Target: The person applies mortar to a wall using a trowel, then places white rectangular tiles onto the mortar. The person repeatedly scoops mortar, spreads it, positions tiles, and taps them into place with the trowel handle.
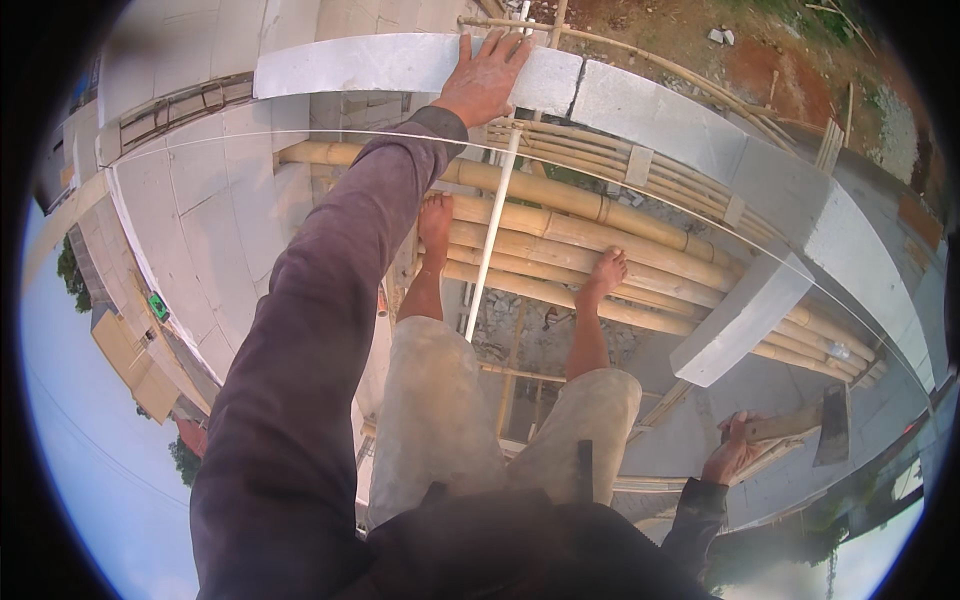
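My left hand lies with spread fingers on top of a long white concrete block at the far side. To its right, a narrow dark joint separates this block from another white block. At the lower right my right hand is wrapped round the wooden handle of a hatchet. The hatchet's broad grey blade points down, apart from any block. A thin white string stretches across the view, passing by my left wrist.
My bare feet stand on thick bamboo poles, with gaps and rubble below. A white pipe rises between my legs. Right of them, a pale block juts over the poles. A light block wall stands left.
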### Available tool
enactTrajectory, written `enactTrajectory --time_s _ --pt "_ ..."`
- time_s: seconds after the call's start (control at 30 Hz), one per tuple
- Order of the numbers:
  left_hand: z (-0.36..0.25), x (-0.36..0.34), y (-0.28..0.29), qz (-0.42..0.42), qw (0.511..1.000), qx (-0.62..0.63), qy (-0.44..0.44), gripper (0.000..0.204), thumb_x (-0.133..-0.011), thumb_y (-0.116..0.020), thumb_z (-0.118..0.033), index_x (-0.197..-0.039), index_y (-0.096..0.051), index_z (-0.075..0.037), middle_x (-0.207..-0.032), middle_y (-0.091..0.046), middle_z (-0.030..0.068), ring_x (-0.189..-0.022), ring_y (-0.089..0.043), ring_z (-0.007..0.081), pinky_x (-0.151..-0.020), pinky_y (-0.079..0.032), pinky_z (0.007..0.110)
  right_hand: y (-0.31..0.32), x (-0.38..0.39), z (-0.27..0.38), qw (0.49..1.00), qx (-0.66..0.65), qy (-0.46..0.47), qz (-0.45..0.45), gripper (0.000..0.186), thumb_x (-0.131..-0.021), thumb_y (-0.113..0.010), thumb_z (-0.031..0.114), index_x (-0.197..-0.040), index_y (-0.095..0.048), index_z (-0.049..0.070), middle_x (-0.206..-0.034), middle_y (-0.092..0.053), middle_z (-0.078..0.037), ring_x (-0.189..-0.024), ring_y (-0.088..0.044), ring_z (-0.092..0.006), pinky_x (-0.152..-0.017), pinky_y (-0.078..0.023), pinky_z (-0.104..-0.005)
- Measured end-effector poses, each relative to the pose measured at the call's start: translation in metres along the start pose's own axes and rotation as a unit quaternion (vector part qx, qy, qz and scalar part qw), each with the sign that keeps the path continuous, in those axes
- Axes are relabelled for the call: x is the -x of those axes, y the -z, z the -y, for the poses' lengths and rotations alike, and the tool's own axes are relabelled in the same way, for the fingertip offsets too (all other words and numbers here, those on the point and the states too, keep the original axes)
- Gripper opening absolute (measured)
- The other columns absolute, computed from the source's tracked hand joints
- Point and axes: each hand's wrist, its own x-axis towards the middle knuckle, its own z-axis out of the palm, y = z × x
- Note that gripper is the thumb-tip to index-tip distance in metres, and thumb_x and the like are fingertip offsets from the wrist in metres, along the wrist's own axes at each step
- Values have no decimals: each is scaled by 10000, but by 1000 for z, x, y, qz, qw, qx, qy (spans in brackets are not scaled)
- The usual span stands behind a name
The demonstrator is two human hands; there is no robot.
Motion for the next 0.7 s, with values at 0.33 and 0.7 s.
enactTrajectory --time_s 0.33,0.7 --pt "-60 72 -134 -187 37 832 521 703 -1057 -386 -507 -1451 -386 75 -1474 -421 221 -1388 -409 354 -1168 -324 458 -271 -2 -6 956 142 57 249 351 -974 -648 312 -964 -614 -38 -708 -564 -88 -660 -528 -179 -617 -453 -376" --pt "-96 -37 -206 -288 -73 893 338 797 -1031 -257 -670 -1611 -230 -124 -1662 -252 87 -1522 -247 262 -1244 -175 408 -356 -78 69 873 315 289 233 378 -1002 -613 353 -962 -600 -22 -695 -600 -190 -639 -589 -353 -619 -448 -450"
